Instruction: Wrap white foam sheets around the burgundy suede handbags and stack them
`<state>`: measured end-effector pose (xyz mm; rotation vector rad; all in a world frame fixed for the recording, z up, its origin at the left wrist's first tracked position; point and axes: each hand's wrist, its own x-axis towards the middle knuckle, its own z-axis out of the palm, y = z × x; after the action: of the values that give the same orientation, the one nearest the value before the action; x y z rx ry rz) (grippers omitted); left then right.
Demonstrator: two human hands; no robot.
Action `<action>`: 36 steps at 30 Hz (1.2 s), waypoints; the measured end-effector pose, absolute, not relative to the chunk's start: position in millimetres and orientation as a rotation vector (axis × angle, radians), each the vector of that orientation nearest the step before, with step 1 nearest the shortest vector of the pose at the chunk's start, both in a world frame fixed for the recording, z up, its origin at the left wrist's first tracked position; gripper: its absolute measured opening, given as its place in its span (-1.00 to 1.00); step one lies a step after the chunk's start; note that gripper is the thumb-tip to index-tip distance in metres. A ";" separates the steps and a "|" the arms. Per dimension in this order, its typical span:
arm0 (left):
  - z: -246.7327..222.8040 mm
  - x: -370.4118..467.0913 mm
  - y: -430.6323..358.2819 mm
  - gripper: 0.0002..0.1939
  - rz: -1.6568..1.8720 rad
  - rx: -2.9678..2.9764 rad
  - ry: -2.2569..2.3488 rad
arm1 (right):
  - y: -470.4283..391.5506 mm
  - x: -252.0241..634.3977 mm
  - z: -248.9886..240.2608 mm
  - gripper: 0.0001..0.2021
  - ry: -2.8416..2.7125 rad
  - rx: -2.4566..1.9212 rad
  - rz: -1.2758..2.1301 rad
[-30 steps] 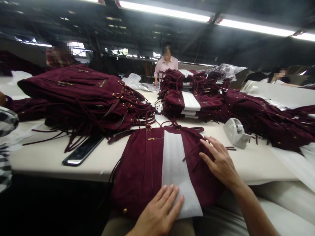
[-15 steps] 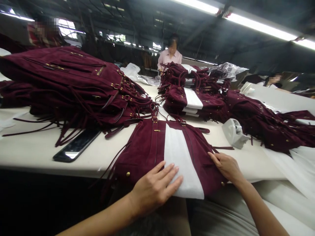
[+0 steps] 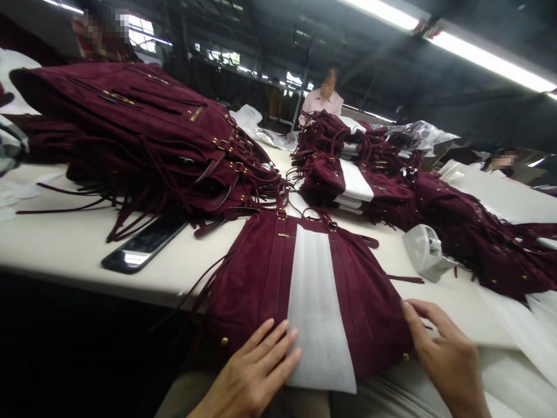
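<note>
"Where do we get our light?"
"From white ceiling tubes [image 3: 487,55] at upper right and small windows [image 3: 144,38] behind; the roof [image 3: 270,35] looks dim."
"Do we see glare?"
"Yes, on the phone [image 3: 143,244] and the clear plastic [image 3: 420,136]. Below the table [image 3: 43,238] we meet near-black shadow [image 3: 78,342], and the far background [image 3: 274,100] looks soft."

Left hand [image 3: 250,374] across a maroon bag [image 3: 252,273] and its white strip [image 3: 319,307], right hand [image 3: 450,351] at bag's edge
</note>
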<state>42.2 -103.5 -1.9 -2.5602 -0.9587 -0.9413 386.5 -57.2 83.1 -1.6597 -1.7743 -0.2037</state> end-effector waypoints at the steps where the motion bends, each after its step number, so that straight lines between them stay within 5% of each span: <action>1: 0.3 38.6 -106.2 -0.56 -0.957 -2.538 -1.045 | -60.4 373.7 83.2 -0.71 -1.834 -1.634 -0.016; 5: 18.0 26.5 -104.1 -0.57 -0.915 -2.527 -1.209 | -57.4 340.6 63.1 -0.53 -1.954 -1.652 0.537; 17: 61.9 -3.2 32.5 -0.67 -0.989 -2.536 -1.100 | -10.6 280.8 54.3 -0.01 -1.553 -1.371 1.165; 26: 42.6 -26.4 -44.3 -0.37 -0.614 -2.650 -1.147 | -21.6 278.4 46.5 -0.16 -1.125 -1.224 1.112; 30: 44.8 -29.7 -51.3 -0.50 -0.633 -2.647 -1.218 | -55.5 284.6 62.0 -0.18 -1.133 -1.129 1.155; 36: 60.5 -21.2 -28.0 -0.54 -0.474 -2.782 -1.283 | -113.3 281.3 49.2 -0.85 -2.040 -1.231 1.232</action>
<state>-21.2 -28.0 60.5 -2.7818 -1.2827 -0.4744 281.3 -113.3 49.2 -1.2307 -2.0401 1.2320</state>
